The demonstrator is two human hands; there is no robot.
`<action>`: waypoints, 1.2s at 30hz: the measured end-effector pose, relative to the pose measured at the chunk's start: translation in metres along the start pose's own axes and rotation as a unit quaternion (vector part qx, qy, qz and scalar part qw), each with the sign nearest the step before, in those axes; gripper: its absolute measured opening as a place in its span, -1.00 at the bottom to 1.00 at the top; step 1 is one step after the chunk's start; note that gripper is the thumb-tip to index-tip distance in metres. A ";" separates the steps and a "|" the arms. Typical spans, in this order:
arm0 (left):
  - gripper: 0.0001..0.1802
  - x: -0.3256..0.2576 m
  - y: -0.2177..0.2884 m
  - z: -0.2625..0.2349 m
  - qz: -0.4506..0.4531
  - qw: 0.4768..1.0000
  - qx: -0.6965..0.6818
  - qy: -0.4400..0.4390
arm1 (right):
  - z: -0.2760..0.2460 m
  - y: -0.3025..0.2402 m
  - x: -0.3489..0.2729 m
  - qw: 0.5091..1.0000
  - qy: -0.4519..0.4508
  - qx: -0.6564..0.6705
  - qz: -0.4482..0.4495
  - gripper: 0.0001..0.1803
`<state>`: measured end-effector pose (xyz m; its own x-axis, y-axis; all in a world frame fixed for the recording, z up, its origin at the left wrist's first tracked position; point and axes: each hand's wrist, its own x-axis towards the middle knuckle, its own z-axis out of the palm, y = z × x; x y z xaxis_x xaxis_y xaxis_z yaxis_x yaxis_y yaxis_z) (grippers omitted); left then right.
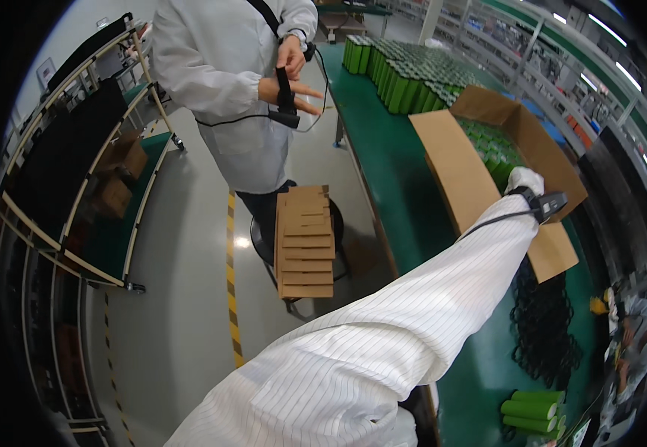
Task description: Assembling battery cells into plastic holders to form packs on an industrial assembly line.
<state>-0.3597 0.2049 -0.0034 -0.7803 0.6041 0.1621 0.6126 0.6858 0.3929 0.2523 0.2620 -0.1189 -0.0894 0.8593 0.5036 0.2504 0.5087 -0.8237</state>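
My left hand (524,179), in a white glove, reaches into an open cardboard box (550,153) on the green bench. Its fingers are hidden among the box's contents and its wall, so their grip does not show. A black device (548,205) with a cable is strapped to the wrist. Inside the box stand rows of green cylindrical battery cells (487,145), right by the hand. One long flap (454,160) hangs outward on the left side. My right hand is out of view.
Many green cells (405,78) stand at the bench's far end. Black loops (543,328) and loose green cells (530,410) lie nearer. Slotted cardboard pieces (306,249) rest on a stool. A co-worker (223,89) stands beyond it, handling a black strap. A wheeled rack (126,216) is left.
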 end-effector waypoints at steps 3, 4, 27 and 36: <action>-0.73 -0.015 0.018 -0.003 0.049 0.997 0.050 0.019 | -0.011 0.000 -0.003 1.000 0.013 0.005 -0.003 -0.61; -0.72 -0.020 0.025 -0.008 0.060 0.996 0.062 0.015 | -0.016 -0.001 -0.004 1.000 0.019 0.004 -0.004 -0.61; -0.42 -0.048 0.011 -0.032 0.014 0.992 0.122 -0.020 | -0.040 0.056 0.010 1.000 0.014 -0.007 0.012 -0.62; -0.58 -0.024 0.006 -0.025 -0.006 0.993 0.113 -0.030 | -0.051 0.083 0.016 0.999 0.015 -0.015 0.026 -0.62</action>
<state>-0.3405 0.1844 0.0176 -0.7824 0.6141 0.1029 0.6219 0.7623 0.1794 0.3208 0.3152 -0.1662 -0.0468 0.8825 0.4679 0.2828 0.4610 -0.8411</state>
